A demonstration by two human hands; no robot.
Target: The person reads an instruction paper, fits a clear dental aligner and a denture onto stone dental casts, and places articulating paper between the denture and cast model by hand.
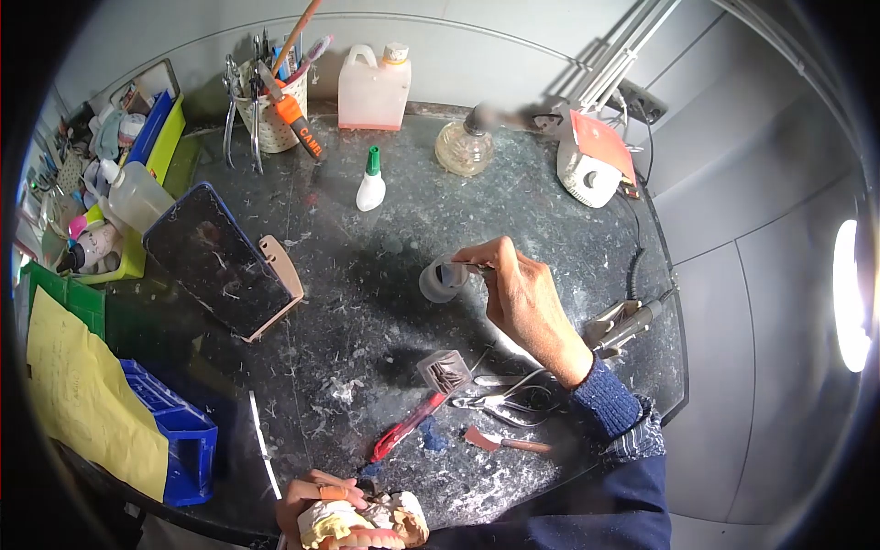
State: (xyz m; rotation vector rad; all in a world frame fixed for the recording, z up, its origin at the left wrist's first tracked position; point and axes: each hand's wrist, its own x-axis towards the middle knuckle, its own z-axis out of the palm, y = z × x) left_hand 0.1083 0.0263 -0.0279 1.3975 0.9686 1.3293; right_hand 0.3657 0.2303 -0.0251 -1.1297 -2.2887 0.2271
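At the bottom edge, my left hand (307,502) is wrapped round a plaster dental model (408,518) bearing a row of teeth on pink material; the frame cuts off its lower part. My right hand (527,298) pinches a thin instrument (473,267) whose tip reaches into a small translucent cup (438,286) in the middle of the bench. The kind of instrument is hard to make out, as the fingers cover most of it. Below this hand are a clear box of small metal pieces (446,374), a red pen (408,427), pliers (513,406) and a wooden-handled knife (504,442).
A dark-screened device (220,261) leans on a stand at left. Further back stand a green-capped bottle (370,188), a glass burner (463,151), a jug (374,92) and a tool pot (275,119). A handpiece (632,321) rests at right; blue bins (188,458) stand at left.
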